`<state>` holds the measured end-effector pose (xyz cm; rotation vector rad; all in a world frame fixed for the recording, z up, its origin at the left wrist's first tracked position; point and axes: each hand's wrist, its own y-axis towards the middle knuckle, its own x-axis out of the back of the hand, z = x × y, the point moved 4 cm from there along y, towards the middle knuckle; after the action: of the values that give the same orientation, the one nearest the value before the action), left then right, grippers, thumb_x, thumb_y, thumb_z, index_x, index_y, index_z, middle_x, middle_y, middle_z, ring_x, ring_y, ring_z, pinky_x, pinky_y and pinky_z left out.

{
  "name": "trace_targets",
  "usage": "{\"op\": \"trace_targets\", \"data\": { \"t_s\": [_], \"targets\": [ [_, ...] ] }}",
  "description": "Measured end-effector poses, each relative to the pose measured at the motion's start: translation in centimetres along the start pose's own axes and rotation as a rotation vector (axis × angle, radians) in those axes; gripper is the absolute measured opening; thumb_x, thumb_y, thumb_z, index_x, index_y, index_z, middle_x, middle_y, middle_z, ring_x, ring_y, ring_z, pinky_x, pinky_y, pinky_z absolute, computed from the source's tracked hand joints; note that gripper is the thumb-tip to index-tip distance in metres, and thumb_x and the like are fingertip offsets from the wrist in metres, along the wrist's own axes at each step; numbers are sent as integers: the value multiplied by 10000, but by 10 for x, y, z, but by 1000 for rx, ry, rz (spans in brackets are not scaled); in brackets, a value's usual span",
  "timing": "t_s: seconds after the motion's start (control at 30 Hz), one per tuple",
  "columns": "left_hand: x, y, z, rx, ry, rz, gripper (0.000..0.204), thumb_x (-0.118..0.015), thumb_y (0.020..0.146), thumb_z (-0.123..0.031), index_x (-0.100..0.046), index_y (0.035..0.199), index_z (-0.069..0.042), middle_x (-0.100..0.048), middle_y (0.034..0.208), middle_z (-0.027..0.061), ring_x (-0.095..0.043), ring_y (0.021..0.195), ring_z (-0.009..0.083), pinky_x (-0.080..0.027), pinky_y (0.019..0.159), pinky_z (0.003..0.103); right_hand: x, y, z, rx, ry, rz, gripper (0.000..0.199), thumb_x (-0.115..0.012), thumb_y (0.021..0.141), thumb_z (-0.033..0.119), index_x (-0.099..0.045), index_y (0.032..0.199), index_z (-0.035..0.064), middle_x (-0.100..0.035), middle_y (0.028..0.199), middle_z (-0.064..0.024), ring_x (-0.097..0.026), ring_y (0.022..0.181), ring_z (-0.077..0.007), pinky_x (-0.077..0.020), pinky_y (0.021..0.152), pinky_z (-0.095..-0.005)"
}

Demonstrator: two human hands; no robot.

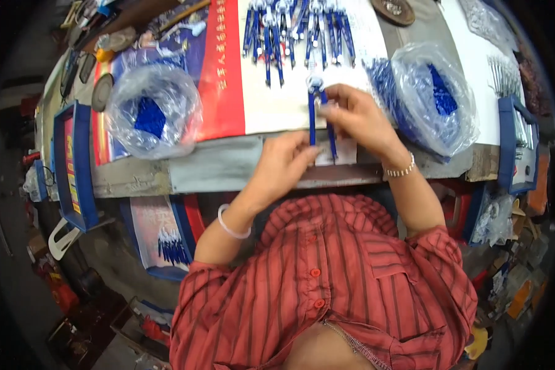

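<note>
A pair of pliers (312, 117) with a silver head and two long blue handles lies at the table's front edge, handles toward me and spread a little. My left hand (282, 161) comes in from the left, its thumb and fingers closed on the lower end of the left handle. My right hand (359, 117) reaches from the right and pinches near the joint, just under the head. Whether a small part sits between the right fingertips is hidden. Beyond my hands, several similar blue-handled pliers (280, 40) lie in a crowded group on white paper.
Clear plastic bags holding blue pieces stand left (179, 117) and right (413, 80). A blue tray (74, 185) leans at the left table edge; another blue tray (518, 145) with metal parts is at the right. Below the table, a tray (148, 228) holds more blue-handled pieces.
</note>
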<state>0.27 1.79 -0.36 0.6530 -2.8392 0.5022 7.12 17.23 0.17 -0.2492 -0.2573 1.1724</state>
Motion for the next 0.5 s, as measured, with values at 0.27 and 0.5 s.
{"op": "trace_targets", "data": {
  "t_s": [0.27, 0.5],
  "targets": [
    [3, -56, -23, 151, -339, 181, 167, -595, 901, -173, -593, 881, -7, -562, 644, -15, -508, 547, 29, -403, 492, 189, -27, -72, 4, -123, 444, 253, 150, -609, 875, 77, -540, 984, 2, -589, 752, -33, -551, 527, -71, -442, 470, -191],
    [-1, -74, -14, 184, -375, 203, 167, -566, 920, -171, -580, 846, -22, -507, 589, -46, -452, 528, 8, -336, 461, 189, -41, -91, -3, -162, 520, 232, 143, -617, 883, 93, -529, 966, 17, -586, 724, -5, -546, 558, -44, -430, 491, -168]
  ]
}}
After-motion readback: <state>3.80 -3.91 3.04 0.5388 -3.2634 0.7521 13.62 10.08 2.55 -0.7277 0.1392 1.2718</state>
